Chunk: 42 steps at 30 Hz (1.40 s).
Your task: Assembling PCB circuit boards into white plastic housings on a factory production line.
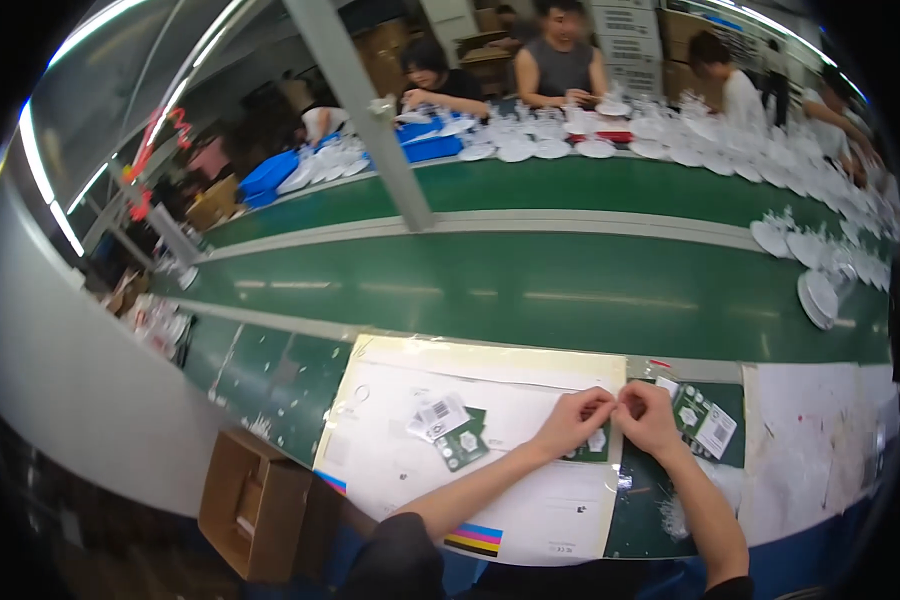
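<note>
**Long green desk (295, 375), partly covered by a large white printed sheet (540, 510)**

Beyond the desk, rows of white disc-shaped pieces (595, 148) are spread along a far green surface. An open brown cardboard box (288, 515) is placed beside the desk's left end. Above the sheet's right edge, the left hand (570, 418) and the right hand (648, 415) are brought together. Each grip is narrow, thumb and fingertips pinched close; what is held between them cannot be told. Just right of the right hand, a flat green-and-white packet (705, 418) is laid. On the sheet, overlapping green cards (462, 447) are topped by a white barcode label (440, 414). Below the left hand, another green card (595, 443) is partly hidden.
</note>
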Tool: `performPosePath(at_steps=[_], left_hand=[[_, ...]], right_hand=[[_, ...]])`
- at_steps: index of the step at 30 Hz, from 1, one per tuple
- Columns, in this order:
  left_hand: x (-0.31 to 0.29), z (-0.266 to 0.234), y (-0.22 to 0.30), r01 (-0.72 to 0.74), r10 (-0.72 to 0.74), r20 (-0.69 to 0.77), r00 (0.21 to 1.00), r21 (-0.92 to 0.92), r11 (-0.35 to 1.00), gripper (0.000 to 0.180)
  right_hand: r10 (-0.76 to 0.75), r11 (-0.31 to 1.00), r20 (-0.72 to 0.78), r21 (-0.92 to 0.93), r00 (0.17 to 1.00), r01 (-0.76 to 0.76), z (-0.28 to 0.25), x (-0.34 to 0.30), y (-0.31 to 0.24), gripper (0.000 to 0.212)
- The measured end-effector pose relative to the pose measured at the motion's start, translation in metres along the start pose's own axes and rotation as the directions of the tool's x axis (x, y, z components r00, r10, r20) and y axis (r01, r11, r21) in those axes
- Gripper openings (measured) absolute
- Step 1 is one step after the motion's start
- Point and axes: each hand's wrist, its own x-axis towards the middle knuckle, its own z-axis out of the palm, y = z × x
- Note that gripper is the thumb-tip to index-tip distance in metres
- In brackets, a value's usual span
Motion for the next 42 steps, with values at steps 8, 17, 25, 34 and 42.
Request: performPosePath(at_steps=[8,17,25,34,42], left_hand=[[0.003,0.006,0.007,-0.071,0.070,-0.018,0.997,-0.089,0.994,0.011],[0.003,0.002,0.012,-0.129,0.129,-0.025,0.991,0.005,0.992,0.009],[0.003,0.000,0.008,-0.154,0.155,-0.028,0.988,0.035,0.988,0.011],[0.005,0.002,0.007,-0.124,0.124,-0.010,0.992,0.035,0.992,0.012],[0.004,0.003,0.009,-0.080,0.080,-0.006,0.997,-0.062,0.995,0.011]], right_hand=[[0.056,0.998,-0.055,0.042,0.997,-0.053,-0.001,-0.003,0.012,0.009],[-0.054,0.994,0.011,-0.095,0.998,0.055,-0.004,0.000,0.006,0.010],[-0.098,0.990,0.012,-0.098,0.995,0.099,-0.003,0.000,0.005,0.010],[-0.144,0.985,0.014,-0.093,0.989,0.145,-0.007,0.000,0.005,0.009],[-0.072,0.997,-0.071,-0.035,0.995,0.069,-0.001,0.000,0.012,0.008]])
